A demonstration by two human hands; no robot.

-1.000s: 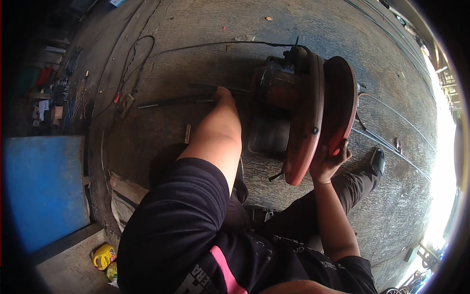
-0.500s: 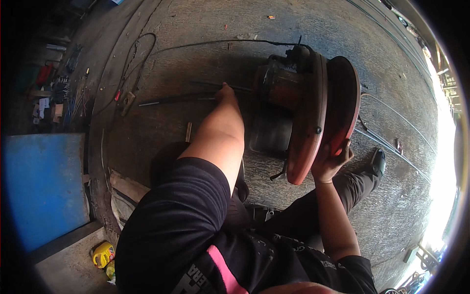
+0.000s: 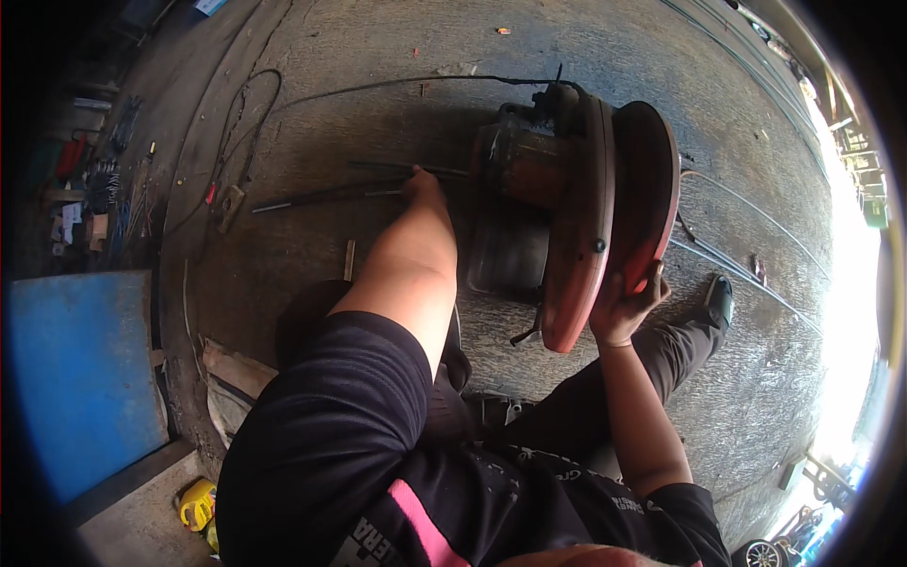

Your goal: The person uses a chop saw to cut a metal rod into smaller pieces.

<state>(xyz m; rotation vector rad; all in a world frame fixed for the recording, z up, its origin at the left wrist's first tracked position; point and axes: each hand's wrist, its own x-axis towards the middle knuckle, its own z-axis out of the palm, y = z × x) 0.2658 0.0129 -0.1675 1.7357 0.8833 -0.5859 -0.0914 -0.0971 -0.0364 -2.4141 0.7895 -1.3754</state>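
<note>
A cut-off saw point(image 3: 578, 217) with a big red guard and a dark motor stands on the floor ahead of me. My right hand point(image 3: 625, 307) is closed on the lower edge of its outer red guard point(image 3: 658, 189), thumb and fingertips showing. Left of the saw, my left hand point(image 3: 422, 185) reaches down with its fingers bent around a thin metal rod point(image 3: 383, 194). The fingers are small and partly hidden by the hand itself. A second dark rod point(image 3: 378, 166) passes by this hand toward the saw.
A black cable point(image 3: 378, 87) runs from the saw to the left. Long thin rods point(image 3: 746, 269) lie to the right, near my shoe point(image 3: 720, 300). A blue panel point(image 3: 85, 378) stands at left, with a yellow packet point(image 3: 196, 504) below. Tools and scraps point(image 3: 94, 203) lie far left.
The whole view has shifted slightly, so things sit a little further left. Both hands keep their places at the rod and the guard.
</note>
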